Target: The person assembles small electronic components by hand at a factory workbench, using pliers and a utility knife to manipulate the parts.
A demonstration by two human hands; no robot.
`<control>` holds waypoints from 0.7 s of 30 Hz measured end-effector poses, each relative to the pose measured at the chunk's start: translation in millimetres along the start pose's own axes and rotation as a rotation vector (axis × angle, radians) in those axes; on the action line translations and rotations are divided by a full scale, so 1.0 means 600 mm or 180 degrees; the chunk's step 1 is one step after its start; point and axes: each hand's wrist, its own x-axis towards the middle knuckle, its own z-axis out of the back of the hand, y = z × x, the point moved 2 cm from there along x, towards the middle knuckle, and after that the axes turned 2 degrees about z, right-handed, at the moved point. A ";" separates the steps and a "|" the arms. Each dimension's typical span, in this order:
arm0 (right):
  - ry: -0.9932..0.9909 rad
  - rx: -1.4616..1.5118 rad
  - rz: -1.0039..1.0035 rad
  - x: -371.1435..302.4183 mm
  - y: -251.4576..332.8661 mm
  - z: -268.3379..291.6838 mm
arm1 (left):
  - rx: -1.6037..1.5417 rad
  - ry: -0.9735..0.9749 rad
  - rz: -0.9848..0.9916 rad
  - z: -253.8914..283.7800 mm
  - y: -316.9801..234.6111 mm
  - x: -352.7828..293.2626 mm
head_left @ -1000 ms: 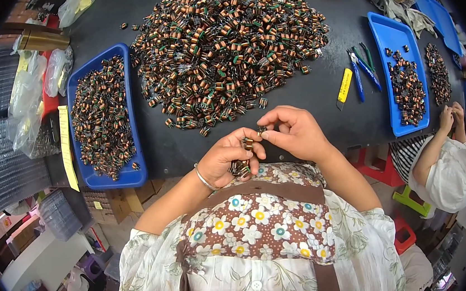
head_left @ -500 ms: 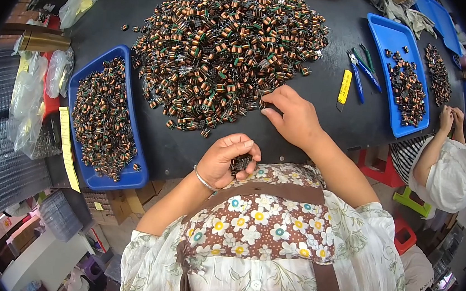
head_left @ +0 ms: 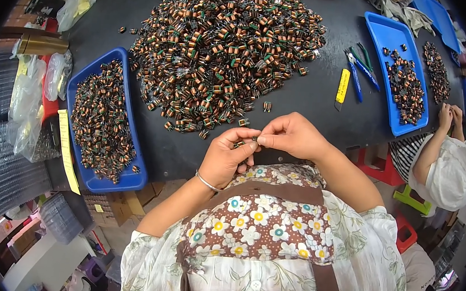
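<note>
Low in front of the apron, my left hand [head_left: 225, 159] is curled closed around several small copper-wound coils, mostly hidden by its fingers. My right hand [head_left: 296, 137] meets it at the fingertips, thumb and forefinger pinched together on a small dark piece that looks like one of these coils. Beyond them rises a large heap of copper-wound coils [head_left: 225, 55] with black and green parts and thin wire legs. One single coil [head_left: 267, 106] lies on the black table between the heap and my right hand.
A blue tray [head_left: 107, 183] full of coils stands at the left. On the right are a yellow utility knife [head_left: 341, 88], blue-handled cutters [head_left: 356, 81] and another blue tray [head_left: 379, 31] partly filled with coils. Past it, a co-worker's hands [head_left: 451, 117] are at the table edge.
My right hand has drawn back from the heap's near edge to my left hand, and their fingertips now meet. A single coil on the table is now uncovered.
</note>
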 end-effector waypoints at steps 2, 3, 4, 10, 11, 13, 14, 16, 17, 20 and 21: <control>-0.0033 -0.0229 -0.0113 0.000 0.000 0.002 | 0.0018 -0.0040 0.0026 0.001 0.001 0.001; -0.0019 -0.0277 -0.0079 0.000 -0.003 0.002 | 0.0015 -0.0044 0.0024 0.000 0.000 0.000; -0.0006 -0.0325 -0.0045 -0.001 -0.005 0.003 | -0.0014 -0.0047 0.0036 -0.002 -0.001 -0.001; -0.1197 -0.1740 0.1168 -0.002 0.018 0.023 | -0.0120 -0.0086 0.0050 0.008 0.002 -0.009; -0.1191 -0.1740 0.1170 0.002 0.015 0.018 | -0.0063 -0.0118 0.0048 0.010 0.003 -0.011; -0.1214 -0.2018 0.1603 0.008 0.009 0.002 | -0.0036 -0.0148 0.0042 0.009 0.001 -0.012; -0.1212 -0.2020 0.1602 0.009 0.012 -0.006 | -0.0008 -0.0182 0.0035 0.009 0.000 -0.013; -0.1247 -0.2702 0.1406 0.016 0.018 -0.027 | -0.0004 -0.0192 0.0016 0.011 0.000 -0.014; -0.1336 -0.2845 0.1566 0.023 0.010 -0.034 | 0.0002 -0.0190 -0.0002 0.012 0.000 -0.015; -0.1330 -0.3056 0.1435 0.035 0.007 -0.041 | 0.0060 -0.0237 0.0025 0.016 0.002 -0.016; -0.1316 -0.3053 0.1439 0.036 0.010 -0.040 | 0.0054 -0.0250 0.0024 0.017 0.001 -0.018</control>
